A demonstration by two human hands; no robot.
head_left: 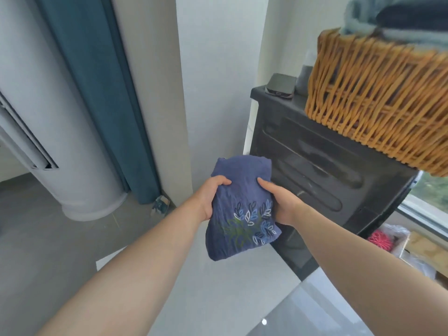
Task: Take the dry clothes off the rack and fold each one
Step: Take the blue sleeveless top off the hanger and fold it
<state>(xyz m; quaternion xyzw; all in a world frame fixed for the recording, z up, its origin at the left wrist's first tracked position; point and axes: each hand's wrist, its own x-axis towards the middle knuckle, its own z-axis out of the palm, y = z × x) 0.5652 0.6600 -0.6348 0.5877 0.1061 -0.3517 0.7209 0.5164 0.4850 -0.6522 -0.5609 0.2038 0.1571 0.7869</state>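
Note:
A folded blue garment (240, 190) with an embroidered leaf pattern is held in the air in front of me, at about waist height. My left hand (211, 197) grips its left edge, thumb on top. Its right edge is gripped by my right hand (281, 202), thumb also on top. A woven wicker basket (378, 98) stands on a black plastic drawer unit (322, 170) up to the right, with folded grey and dark clothes (397, 18) piled in it. No drying rack is in view.
A white cylindrical floor appliance (60, 117) stands at the left beside a teal curtain (97, 93). A dark phone-like device (281, 87) lies on the drawer unit's top. Bags and a red item (380, 238) sit by the window at right. White column straight ahead.

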